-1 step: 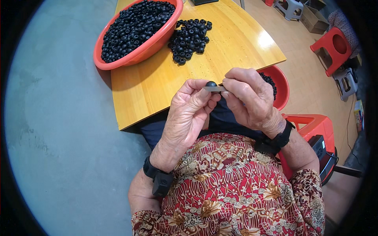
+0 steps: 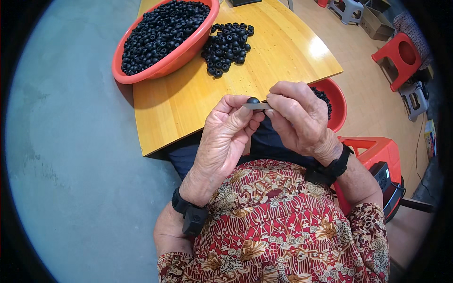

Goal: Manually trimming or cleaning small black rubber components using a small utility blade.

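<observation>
Both hands met just off the near edge of the yellow wooden worktop [image 2: 198, 101]. The left hand [image 2: 229, 129] and right hand [image 2: 297, 118] had their fingers pinched on a thin grey strip [image 2: 256, 106] bearing a small black ring [image 2: 253, 100]. On the worktop sat a red basin [image 2: 177, 59] of rings beside a loose pile [image 2: 227, 47]; grey floor [image 2: 71, 165] lay left, red stools [image 2: 401, 56] right.

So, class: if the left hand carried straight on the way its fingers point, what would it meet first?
The left hand points up and right, toward the right hand. It would first meet that hand's fingers, across the small black piece and grey strip they share; depth is unclear.
</observation>
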Demonstrator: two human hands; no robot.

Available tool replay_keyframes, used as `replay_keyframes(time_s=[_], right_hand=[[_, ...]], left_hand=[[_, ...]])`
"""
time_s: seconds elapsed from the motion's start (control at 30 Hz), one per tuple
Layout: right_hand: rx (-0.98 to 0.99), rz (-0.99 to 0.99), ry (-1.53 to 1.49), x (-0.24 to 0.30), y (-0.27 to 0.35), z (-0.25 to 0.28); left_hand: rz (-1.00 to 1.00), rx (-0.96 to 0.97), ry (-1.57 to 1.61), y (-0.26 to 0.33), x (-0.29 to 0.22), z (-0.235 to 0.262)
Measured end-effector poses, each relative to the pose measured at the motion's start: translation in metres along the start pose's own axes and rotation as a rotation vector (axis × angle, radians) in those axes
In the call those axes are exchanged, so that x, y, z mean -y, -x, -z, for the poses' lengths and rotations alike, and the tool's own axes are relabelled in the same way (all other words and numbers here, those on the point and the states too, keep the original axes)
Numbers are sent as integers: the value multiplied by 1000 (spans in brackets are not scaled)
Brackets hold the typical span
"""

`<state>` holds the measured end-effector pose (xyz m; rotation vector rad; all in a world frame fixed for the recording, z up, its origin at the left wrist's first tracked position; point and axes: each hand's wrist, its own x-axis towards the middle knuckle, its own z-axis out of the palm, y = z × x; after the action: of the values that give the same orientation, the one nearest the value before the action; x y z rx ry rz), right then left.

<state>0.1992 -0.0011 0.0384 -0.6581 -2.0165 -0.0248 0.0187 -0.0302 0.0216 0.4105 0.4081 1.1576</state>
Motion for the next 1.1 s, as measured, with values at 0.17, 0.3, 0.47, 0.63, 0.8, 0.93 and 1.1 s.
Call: replay_keyframes(time_s=[0.17,0.3,0.47,0.63,0.8,0.93,1.1], right_hand=[[1,14,70,-1,1,-1],[10,20,92,-2,2,0],[1,40,90,-6,4,-4],[21,66,138,-6,5,-3],[12,107,150,-9,7,-4],[46,136,179,-9,7,-3],[-19,-112,117,-28,14,-5]], left_hand=[[-55,-52,-45,-1,2,-3],[-55,-36,-44,-1,2,-2],[-4,-27,27,-2,6,4],[55,-17,84,-4,4,8],[57,34,95,-4,3,12],[56,61,61,-4,4,17],[-17,218,-186,2,-5,-12]])
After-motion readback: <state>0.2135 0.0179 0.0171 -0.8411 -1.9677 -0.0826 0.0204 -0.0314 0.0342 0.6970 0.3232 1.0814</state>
